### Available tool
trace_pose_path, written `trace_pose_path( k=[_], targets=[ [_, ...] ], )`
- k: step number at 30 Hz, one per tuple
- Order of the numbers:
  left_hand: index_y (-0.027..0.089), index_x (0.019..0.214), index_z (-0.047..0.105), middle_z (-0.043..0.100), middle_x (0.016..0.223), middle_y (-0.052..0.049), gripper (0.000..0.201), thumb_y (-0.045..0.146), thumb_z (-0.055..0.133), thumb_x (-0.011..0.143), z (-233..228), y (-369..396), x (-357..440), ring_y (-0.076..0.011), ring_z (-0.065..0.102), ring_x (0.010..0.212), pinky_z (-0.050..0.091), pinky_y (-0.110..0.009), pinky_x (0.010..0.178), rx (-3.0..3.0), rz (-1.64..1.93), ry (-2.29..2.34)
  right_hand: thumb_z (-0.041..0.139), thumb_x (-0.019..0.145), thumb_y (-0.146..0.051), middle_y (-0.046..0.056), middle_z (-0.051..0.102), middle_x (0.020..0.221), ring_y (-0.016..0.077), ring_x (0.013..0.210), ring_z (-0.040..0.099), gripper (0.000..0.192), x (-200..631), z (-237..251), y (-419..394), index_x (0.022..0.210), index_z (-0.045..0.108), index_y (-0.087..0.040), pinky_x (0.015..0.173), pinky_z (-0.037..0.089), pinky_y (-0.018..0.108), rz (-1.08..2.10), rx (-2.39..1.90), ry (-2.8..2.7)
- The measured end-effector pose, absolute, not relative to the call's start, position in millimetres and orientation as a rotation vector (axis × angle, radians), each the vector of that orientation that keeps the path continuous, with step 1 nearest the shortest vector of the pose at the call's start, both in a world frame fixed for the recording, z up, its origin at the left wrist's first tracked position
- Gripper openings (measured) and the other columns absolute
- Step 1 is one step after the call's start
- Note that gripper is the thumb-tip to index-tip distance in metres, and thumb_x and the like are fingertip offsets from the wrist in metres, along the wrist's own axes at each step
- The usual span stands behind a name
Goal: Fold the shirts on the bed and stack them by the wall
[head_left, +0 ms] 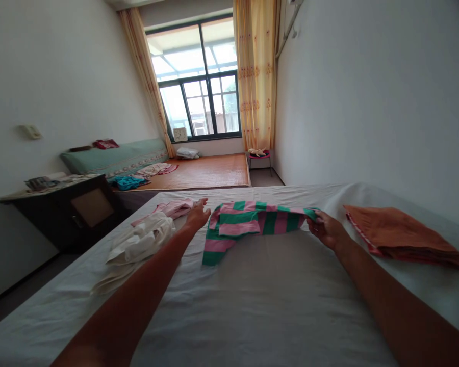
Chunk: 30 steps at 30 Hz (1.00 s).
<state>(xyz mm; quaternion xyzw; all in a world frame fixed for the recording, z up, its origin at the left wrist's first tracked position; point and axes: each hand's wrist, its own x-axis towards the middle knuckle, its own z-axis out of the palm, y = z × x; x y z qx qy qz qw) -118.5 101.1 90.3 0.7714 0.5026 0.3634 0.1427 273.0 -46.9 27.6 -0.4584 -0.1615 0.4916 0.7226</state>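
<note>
A garment with green and pink stripes (248, 219) lies stretched sideways across the white sheet (275, 295). Its right end is pinched in the fingers of my right hand (327, 229), slightly lifted. Just off the garment's left end, my left hand (200, 211) hovers with its fingers apart and nothing in it. One sleeve-like striped part hangs toward me at the lower left of the garment. Beside my left forearm lie a crumpled white cloth (143, 239) and a pink cloth (174, 208).
Folded orange-brown cloths (401, 232) are stacked at the right. Beyond the sheet stands a bed with a brown mat (214, 171), holding a blue cloth (128, 182). A dark cabinet (92, 206) is at the left, a pink stool (260, 155) near the curtain (256, 76).
</note>
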Motion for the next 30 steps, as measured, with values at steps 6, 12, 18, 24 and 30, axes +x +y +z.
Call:
trace_pose_path(
  k=[6,12,18,24,30],
  targets=[
    [0.026,0.117,0.063,0.061,0.121,-0.005,0.039,0.038,0.059,0.080,57.5,81.0,-88.6,-0.0223,0.055,0.112,0.042,-0.034,0.098,2.713,0.596,0.987,0.051,0.088,-0.019,0.001,0.069,0.067,0.0108,0.053,0.064,0.009,261.1,21.5,-46.4,0.082,0.058,-0.020,0.046,0.052,0.020,1.121,-1.088,-0.452],
    [0.028,0.111,0.068,0.067,0.112,-0.004,0.034,0.035,0.059,0.079,39.9,75.3,-71.7,-0.0247,0.059,0.105,0.044,-0.032,0.089,2.768,0.355,1.184,0.056,0.086,-0.020,-0.002,0.066,0.062,0.0108,0.054,0.065,0.011,262.3,27.7,-50.6,0.075,0.056,-0.021,0.047,0.053,0.019,1.061,-1.056,-0.461],
    [0.020,0.090,0.073,0.070,0.079,-0.001,0.028,0.034,0.050,0.082,50.4,80.0,-82.8,-0.0178,0.063,0.075,0.044,-0.024,0.068,2.573,0.280,1.171,0.058,0.085,-0.026,-0.004,0.068,0.068,0.0123,0.058,0.067,0.003,258.4,36.3,-51.4,0.084,0.060,-0.024,0.048,0.054,0.020,1.033,-0.986,-0.576],
    [0.031,0.119,0.062,0.065,0.111,-0.005,0.052,0.058,0.056,0.075,41.0,57.5,-75.4,-0.0265,0.058,0.106,0.045,-0.033,0.084,2.643,0.332,1.403,0.060,0.084,-0.028,-0.003,0.071,0.075,0.0132,0.061,0.068,0.005,239.6,45.9,-55.1,0.087,0.062,-0.024,0.047,0.055,0.020,1.062,-0.999,-0.714],
    [0.029,0.096,0.073,0.069,0.094,-0.005,0.030,0.044,0.052,0.080,48.1,54.2,-70.2,-0.0245,0.062,0.091,0.045,-0.031,0.077,2.694,0.335,1.349,0.060,0.084,-0.026,-0.002,0.070,0.073,0.0141,0.061,0.068,0.005,226.1,66.8,-54.8,0.082,0.060,-0.023,0.046,0.054,0.020,1.038,-1.045,-0.735]
  ],
)
